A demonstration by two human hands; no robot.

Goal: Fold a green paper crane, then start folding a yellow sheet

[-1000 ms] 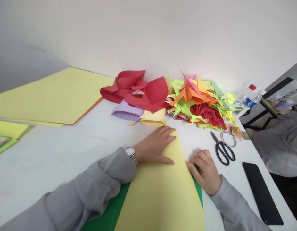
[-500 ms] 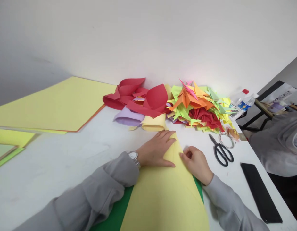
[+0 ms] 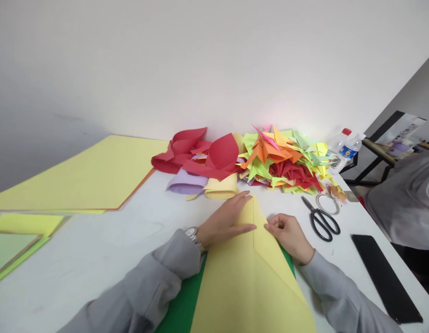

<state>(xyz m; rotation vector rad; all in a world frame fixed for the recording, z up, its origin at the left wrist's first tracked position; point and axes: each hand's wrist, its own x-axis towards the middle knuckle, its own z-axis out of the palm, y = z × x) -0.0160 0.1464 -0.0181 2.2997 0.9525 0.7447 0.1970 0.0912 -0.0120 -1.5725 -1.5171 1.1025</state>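
A large sheet of yellow paper (image 3: pixel 249 286) lies before me, tapering to a folded point at its far end. Its right side is turned over into a flap whose edge runs down near the middle. Across the upper left of the sheet rests my left hand (image 3: pixel 224 225), open, fingers stretched toward the tip and thumb pointing right. My right hand (image 3: pixel 291 237) is closed at the right edge, thumb and forefinger pinching the paper. Beneath the sheet, a green mat or sheet (image 3: pixel 183 298) shows on both sides.
Folded red paper pieces (image 3: pixel 223 152) and a heap of colourful paper shapes (image 3: pixel 283 157) lie by the wall. Scissors (image 3: pixel 321 218), a tape roll (image 3: pixel 327 203) and a black flat object (image 3: pixel 386 277) are at right. Large yellow sheets (image 3: pixel 82 175) lie left. A person's grey clothing (image 3: pixel 405 199) shows beyond the table.
My left hand has slid left off the flap's crease, its fingers less spread. My right hand still grips the right edge. The view has shifted slightly, and more of the flap shows.
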